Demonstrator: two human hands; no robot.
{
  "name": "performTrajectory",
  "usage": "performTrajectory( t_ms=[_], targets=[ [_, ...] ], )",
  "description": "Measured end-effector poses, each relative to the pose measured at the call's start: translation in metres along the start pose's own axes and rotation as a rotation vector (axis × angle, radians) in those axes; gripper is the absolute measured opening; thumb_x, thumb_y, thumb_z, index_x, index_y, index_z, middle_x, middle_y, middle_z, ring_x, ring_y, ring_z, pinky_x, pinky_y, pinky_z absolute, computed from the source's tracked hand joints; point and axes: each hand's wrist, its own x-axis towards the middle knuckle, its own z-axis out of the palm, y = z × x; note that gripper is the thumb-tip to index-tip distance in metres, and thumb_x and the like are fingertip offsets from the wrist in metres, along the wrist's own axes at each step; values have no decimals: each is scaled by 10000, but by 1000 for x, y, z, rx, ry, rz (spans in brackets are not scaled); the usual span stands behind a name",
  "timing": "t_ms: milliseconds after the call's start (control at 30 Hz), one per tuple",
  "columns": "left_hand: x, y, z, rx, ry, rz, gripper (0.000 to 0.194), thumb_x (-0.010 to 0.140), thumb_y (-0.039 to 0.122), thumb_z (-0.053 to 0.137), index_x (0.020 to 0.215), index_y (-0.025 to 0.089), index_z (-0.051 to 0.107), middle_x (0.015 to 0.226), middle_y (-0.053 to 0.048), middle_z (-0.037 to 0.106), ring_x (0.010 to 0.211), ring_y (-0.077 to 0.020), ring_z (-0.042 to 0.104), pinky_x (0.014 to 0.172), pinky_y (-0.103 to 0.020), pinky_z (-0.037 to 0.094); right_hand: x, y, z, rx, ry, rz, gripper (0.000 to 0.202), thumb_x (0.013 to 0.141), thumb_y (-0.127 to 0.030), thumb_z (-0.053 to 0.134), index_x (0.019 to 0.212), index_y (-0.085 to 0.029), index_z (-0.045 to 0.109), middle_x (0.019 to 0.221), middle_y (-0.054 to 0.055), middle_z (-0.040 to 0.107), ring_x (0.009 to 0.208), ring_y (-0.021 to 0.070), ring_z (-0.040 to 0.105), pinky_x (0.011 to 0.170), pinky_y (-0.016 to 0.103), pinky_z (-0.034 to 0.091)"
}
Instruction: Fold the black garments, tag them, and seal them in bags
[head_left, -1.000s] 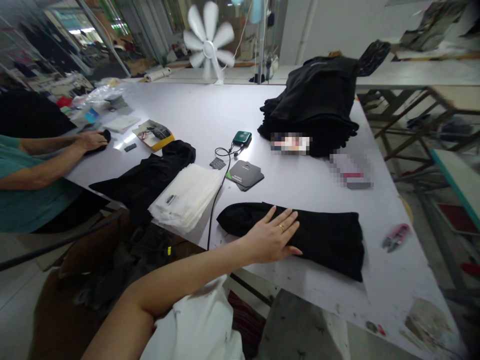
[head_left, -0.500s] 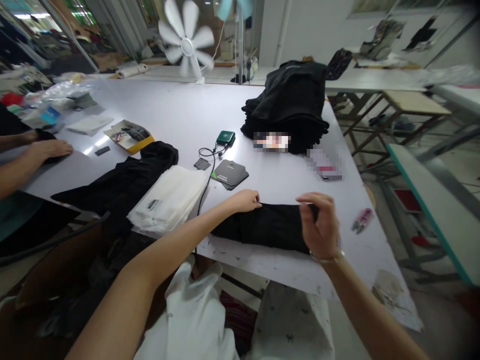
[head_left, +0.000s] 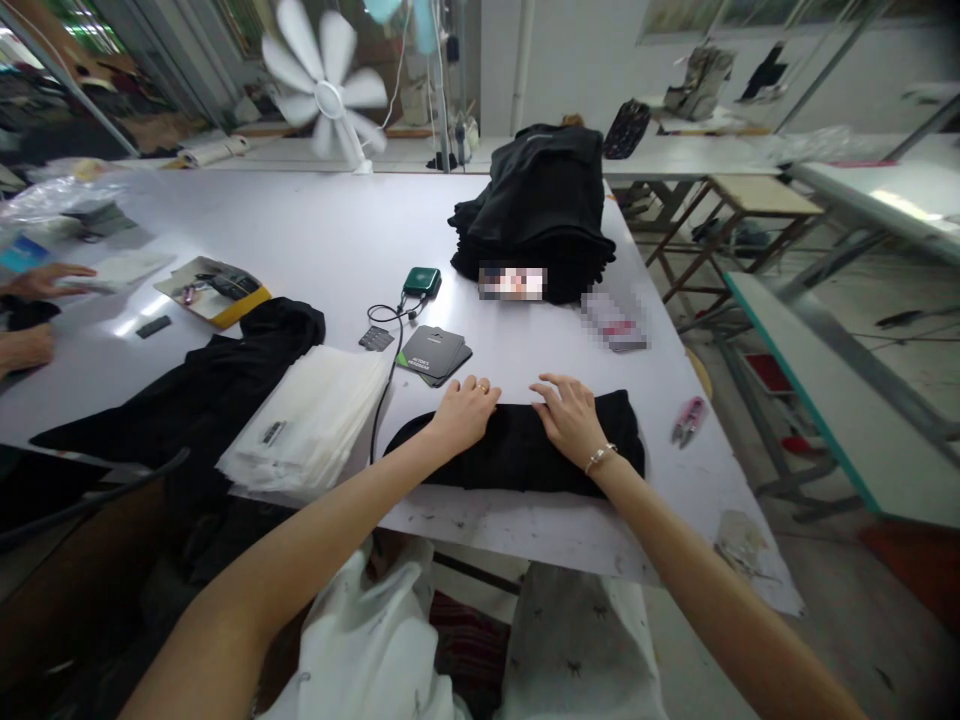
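Note:
A black garment (head_left: 517, 465), folded into a long flat strip, lies at the front edge of the table. My left hand (head_left: 466, 412) rests on its upper edge, fingers a little bent and apart, not gripping the cloth. To its right, my right hand (head_left: 571, 422) lies over the same fold with spread fingers. Just beyond the fold are dark cardboard tags (head_left: 435, 355) with a green corner. A stack of white plastic bags (head_left: 307, 420) sits to the left of the garment.
A tall pile of black garments (head_left: 536, 215) stands at the back right. Pink thread snips (head_left: 688, 420) lie near the right edge. A green device (head_left: 421, 282) trails a black cable. Another black garment (head_left: 225, 370) is at left, near another person's hands (head_left: 30, 345). A fan (head_left: 328, 100) stands behind.
My right hand has moved left from the garment's right end onto its middle. My left hand has loosened from a pinch on the upper edge. The view has shifted right.

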Motion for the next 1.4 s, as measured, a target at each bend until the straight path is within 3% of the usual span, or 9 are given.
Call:
performTrajectory(
  t_ms=[200,433,567,700,867,967,1100,1233,1400],
  targets=[
    [-24,25,31,153,89,190,479,888,316,230,1310,103,308,1361,-92,347,1277,-212,239,1039,-422,181,-31,-28,5,-32,-108,-49,427,905,-308,257,1311,-210,348,1341,39,389,1256,206,263,1012,423,181],
    [-28,24,42,120,71,176,513,904,378,151,1343,133,251,1408,-66,251,1301,-192,192,1063,-420,127,-71,52,-5,-234,-177,187,511,885,-476,208,1354,-272,236,1410,15,255,1291,243,183,988,556,180],
    [-25,26,31,41,-13,206,537,898,413,186,1346,120,228,1413,-89,229,1311,-197,160,1054,-431,156,-77,65,-12,-258,-163,181,536,877,-490,207,1342,-234,281,1397,50,283,1294,295,146,952,614,184],
    [-35,-2,-6,-182,-1,221,464,882,369,315,1296,161,334,1339,-64,386,1282,-180,245,1037,-357,231,-64,41,-20,-182,-53,91,534,880,-482,240,1298,-173,364,1366,121,328,1286,292,184,966,610,148],
    [-88,-46,-38,-335,228,-327,280,829,332,412,988,166,571,1009,-68,607,922,-178,557,849,-298,410,-32,-13,-28,133,-23,-108,403,882,-389,351,1195,-171,481,1290,90,443,1225,224,320,979,430,290],
    [-121,-54,-29,-494,91,-607,346,789,425,440,972,156,557,777,-33,620,559,-135,567,580,-258,453,-16,-54,-23,287,-112,-358,358,880,-343,382,1191,-202,489,1284,62,457,1206,202,343,954,380,323],
    [-136,-55,-6,-740,4,-703,373,758,489,451,917,163,540,479,54,485,353,-99,455,379,-206,362,-4,-90,-2,363,-205,-650,360,890,-261,351,1228,-188,454,1297,53,446,1228,180,313,957,361,303],
    [-132,-60,-2,-933,82,-746,350,723,514,484,797,173,519,474,64,443,389,-89,455,364,-181,363,0,-95,16,340,-299,-741,413,835,-129,374,1243,-147,436,1289,79,452,1221,180,328,959,361,298],
    [-123,-59,-11,-1024,241,-701,349,710,510,497,750,163,501,714,4,536,667,-120,552,488,-186,456,1,-93,22,321,-326,-707,382,857,-210,390,1230,-153,451,1273,86,464,1218,194,329,998,386,258]
  ],
)
